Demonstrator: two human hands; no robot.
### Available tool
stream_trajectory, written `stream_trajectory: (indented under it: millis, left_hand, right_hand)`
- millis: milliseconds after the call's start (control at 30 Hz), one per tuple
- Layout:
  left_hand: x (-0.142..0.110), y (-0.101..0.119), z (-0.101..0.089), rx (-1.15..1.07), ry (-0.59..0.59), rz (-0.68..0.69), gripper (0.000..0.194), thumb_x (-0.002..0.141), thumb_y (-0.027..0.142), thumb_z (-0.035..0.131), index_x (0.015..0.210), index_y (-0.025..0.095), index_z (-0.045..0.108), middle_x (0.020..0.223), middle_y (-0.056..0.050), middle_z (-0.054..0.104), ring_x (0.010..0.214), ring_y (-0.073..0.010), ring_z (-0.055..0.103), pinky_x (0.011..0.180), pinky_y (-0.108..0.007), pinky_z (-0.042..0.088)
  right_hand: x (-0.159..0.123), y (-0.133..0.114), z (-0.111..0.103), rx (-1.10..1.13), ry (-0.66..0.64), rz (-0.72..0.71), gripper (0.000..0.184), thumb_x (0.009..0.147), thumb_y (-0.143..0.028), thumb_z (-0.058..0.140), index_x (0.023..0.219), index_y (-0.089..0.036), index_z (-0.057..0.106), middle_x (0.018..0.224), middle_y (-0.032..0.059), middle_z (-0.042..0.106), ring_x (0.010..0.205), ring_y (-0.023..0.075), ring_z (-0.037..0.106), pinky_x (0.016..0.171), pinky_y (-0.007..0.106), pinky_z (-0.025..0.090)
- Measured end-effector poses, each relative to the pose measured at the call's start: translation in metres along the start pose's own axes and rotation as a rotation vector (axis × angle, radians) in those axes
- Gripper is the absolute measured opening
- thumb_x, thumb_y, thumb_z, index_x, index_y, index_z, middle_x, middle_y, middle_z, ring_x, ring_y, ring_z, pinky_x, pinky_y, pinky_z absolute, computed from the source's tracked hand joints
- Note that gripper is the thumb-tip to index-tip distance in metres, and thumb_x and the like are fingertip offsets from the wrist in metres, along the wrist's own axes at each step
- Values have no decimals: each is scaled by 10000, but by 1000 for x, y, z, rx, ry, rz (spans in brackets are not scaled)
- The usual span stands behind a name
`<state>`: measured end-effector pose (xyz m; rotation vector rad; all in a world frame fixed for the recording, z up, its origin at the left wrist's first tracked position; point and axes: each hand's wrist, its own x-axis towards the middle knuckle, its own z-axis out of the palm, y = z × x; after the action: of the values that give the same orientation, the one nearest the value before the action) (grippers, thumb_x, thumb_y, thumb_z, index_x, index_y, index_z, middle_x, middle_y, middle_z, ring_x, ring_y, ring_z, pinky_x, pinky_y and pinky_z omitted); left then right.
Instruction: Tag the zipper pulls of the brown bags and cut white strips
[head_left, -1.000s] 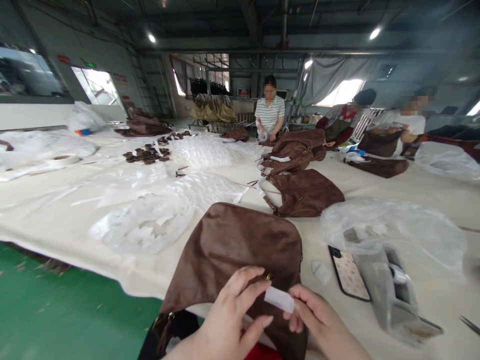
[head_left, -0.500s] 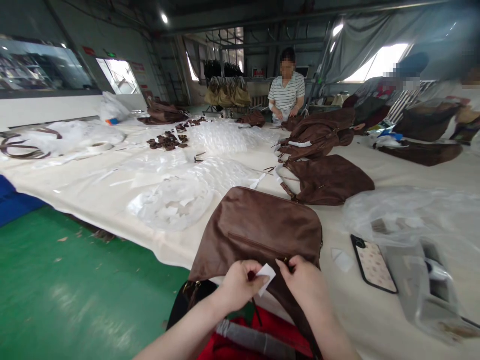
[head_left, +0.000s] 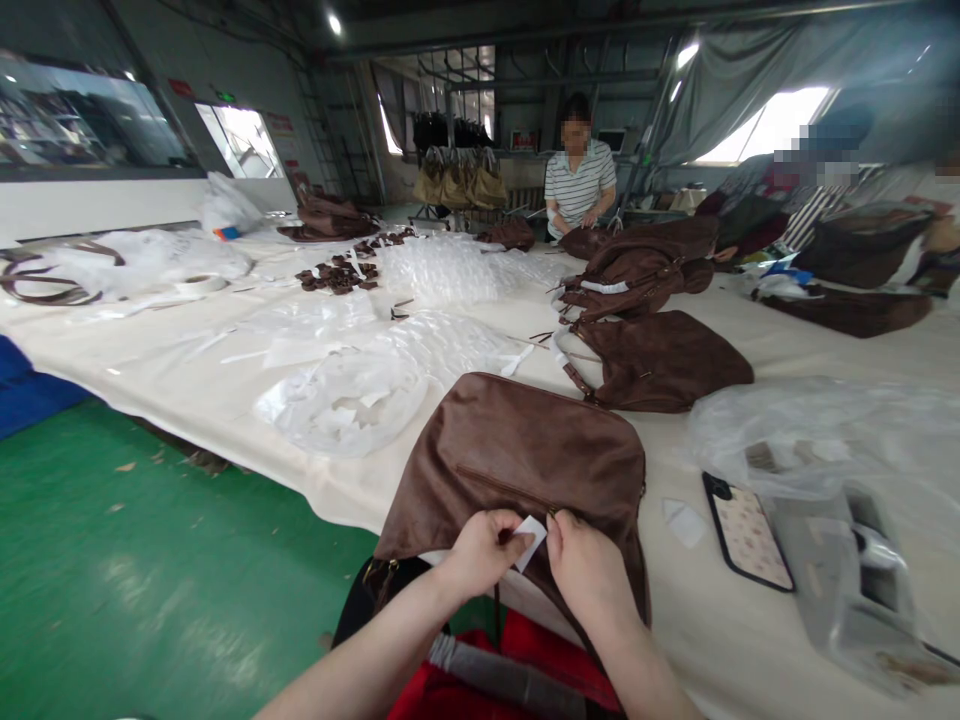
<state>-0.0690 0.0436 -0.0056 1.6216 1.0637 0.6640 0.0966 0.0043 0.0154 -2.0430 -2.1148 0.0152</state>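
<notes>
A brown leather handbag [head_left: 517,430] lies at the table's near edge, its lower part hanging toward my lap. My left hand [head_left: 487,550] pinches a small white piece of paper [head_left: 531,540] between thumb and fingers, just above the bag. My right hand [head_left: 589,560] is closed in a pinch at the end of the bag's zipper [head_left: 502,485], on a small brass-coloured zipper pull [head_left: 553,512] that my fingers mostly cover. The two hands are close together, with the paper between them. Below them, a grey wrapped strap [head_left: 510,690] crosses red fabric [head_left: 450,690].
More brown bags [head_left: 667,360] lie beyond mine. A phone [head_left: 748,532] and clear plastic bags [head_left: 840,430] are at the right. Plastic wrap [head_left: 345,400] and small brown pieces [head_left: 337,277] cover the left side. A person [head_left: 579,180] in a striped shirt works across the table.
My right hand has shifted slightly left, its fingers now closed on the zipper pull near the paper. My left hand with the paper has moved slightly left and up.
</notes>
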Motion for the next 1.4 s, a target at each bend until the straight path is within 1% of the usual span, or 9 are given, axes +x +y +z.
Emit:
stream_trajectory:
  millis: [133, 300, 433, 533, 900, 1067, 1167, 1300, 1400]
  left_hand:
    - [-1, 7, 2, -34, 19, 28, 216, 824, 328, 552, 782, 140, 651, 694, 7, 607, 638, -125, 523, 621, -206, 430]
    - [2, 18, 13, 111, 111, 36, 186, 804, 229, 520, 675, 160, 635, 632, 10, 595, 595, -124, 520, 564, -201, 407]
    - [4, 24, 22, 128, 138, 72, 160, 745, 125, 508, 760, 177, 658, 727, 2, 663, 665, -140, 587, 630, -208, 439]
    - [5, 25, 24, 163, 150, 107, 166, 751, 110, 496, 725, 180, 644, 699, 1, 659, 653, -142, 585, 629, -212, 443]
    - [11, 26, 20, 28, 67, 101, 247, 734, 79, 455, 787, 160, 683, 765, -9, 692, 714, -149, 615, 677, -219, 472]
    - [13, 31, 19, 68, 72, 73, 197, 814, 188, 488, 768, 155, 677, 690, 3, 656, 630, -128, 564, 589, -201, 432]
    - [15, 31, 18, 79, 70, 74, 243, 852, 242, 487, 712, 155, 666, 654, 6, 644, 600, -117, 546, 581, -199, 419]
    - [16, 26, 18, -20, 47, 37, 256, 863, 291, 509, 737, 144, 675, 701, -21, 679, 642, -131, 591, 614, -202, 456]
    - [15, 21, 18, -148, 24, 0, 277, 873, 345, 521, 817, 129, 685, 759, -45, 698, 660, -140, 619, 628, -213, 490]
  right_hand:
    - [-2, -2, -2, 26, 19, -7, 299, 986, -224, 354, 818, -191, 599, 713, 58, 711, 618, 180, 674, 522, 269, 330]
    - [-9, -4, -8, -50, 28, -5, 295, 964, -244, 384, 748, -199, 580, 671, 48, 694, 579, 168, 653, 500, 276, 279]
    - [-7, -5, -12, -44, -3, 6, 260, 933, -221, 415, 740, -204, 589, 684, 46, 706, 600, 173, 665, 506, 280, 272]
    - [-5, -4, -13, -21, -22, 10, 255, 929, -219, 415, 749, -203, 594, 704, 52, 713, 612, 180, 669, 509, 283, 275]
    - [-6, -3, -10, 106, -105, 24, 216, 932, -192, 406, 827, -199, 595, 767, 50, 718, 678, 174, 666, 560, 257, 336]
    - [-6, 0, -10, 251, -110, -19, 221, 887, -125, 392, 895, -188, 604, 834, 57, 722, 764, 180, 671, 646, 249, 386]
    - [-8, 6, -6, 394, -126, 41, 258, 916, -155, 353, 850, -194, 600, 805, 52, 720, 758, 177, 670, 660, 246, 405]
    - [-10, 12, 1, 632, -218, 225, 277, 921, -204, 346, 750, -206, 564, 625, 4, 670, 551, 140, 630, 574, 227, 421]
    - [-10, 12, 7, 876, -252, 308, 307, 938, -346, 355, 787, -199, 578, 618, -8, 659, 428, 115, 585, 476, 213, 423]
